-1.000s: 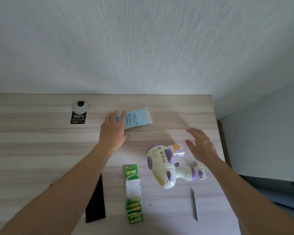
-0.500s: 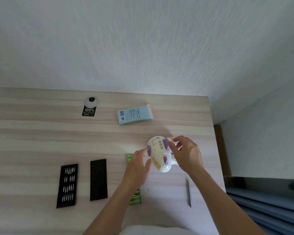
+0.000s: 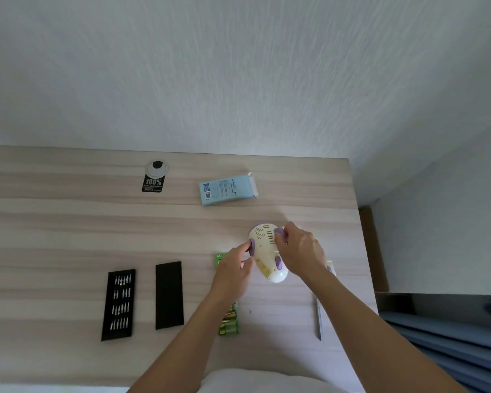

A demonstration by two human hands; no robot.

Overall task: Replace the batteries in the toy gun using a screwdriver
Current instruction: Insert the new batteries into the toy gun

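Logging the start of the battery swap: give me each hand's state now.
Left hand: fingers closed on the toy gun, at its left side.
Right hand: gripping the toy gun's right side.

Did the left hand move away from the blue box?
Yes. The left hand was up by the blue box a second ago. It has come back toward the person and to the right, and now grips the toy gun.

The left hand (image 3: pixel 233 272) covers most of the battery pack (image 3: pixel 229 327); the right hand (image 3: pixel 301 255) hides the toy gun (image 3: pixel 265 252) handle.
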